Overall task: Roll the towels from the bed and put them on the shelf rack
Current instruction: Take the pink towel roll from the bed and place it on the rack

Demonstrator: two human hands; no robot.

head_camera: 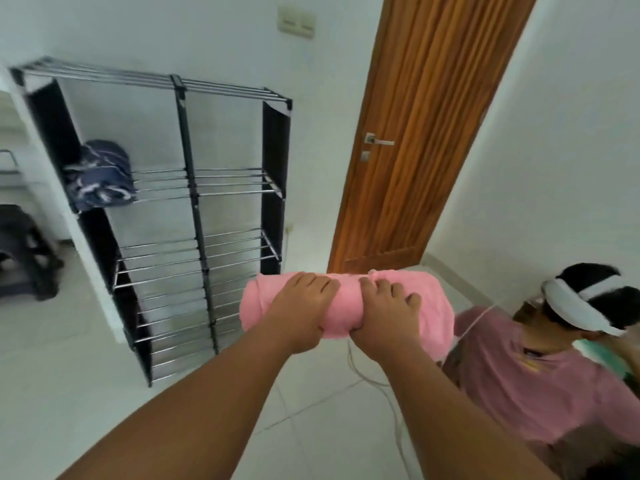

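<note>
I hold a rolled pink towel [434, 306] out in front of me at mid-frame, lying sideways. My left hand [299, 308] grips its left half from above and my right hand [386, 318] grips the middle, thumbs underneath. The shelf rack [194, 202], a black frame with chrome bars and several tiers, stands against the white wall to the left, beyond the towel. A rolled dark blue patterned towel [100, 176] lies on the left end of its upper tier. The bed is not in view.
A closed wooden door [415, 133] with a metal handle stands right of the rack. A person in a pink shirt [530, 375] with a white headband crouches at the lower right. A white cable [388, 393] trails over the tiled floor. A dark stool [24, 247] sits at far left.
</note>
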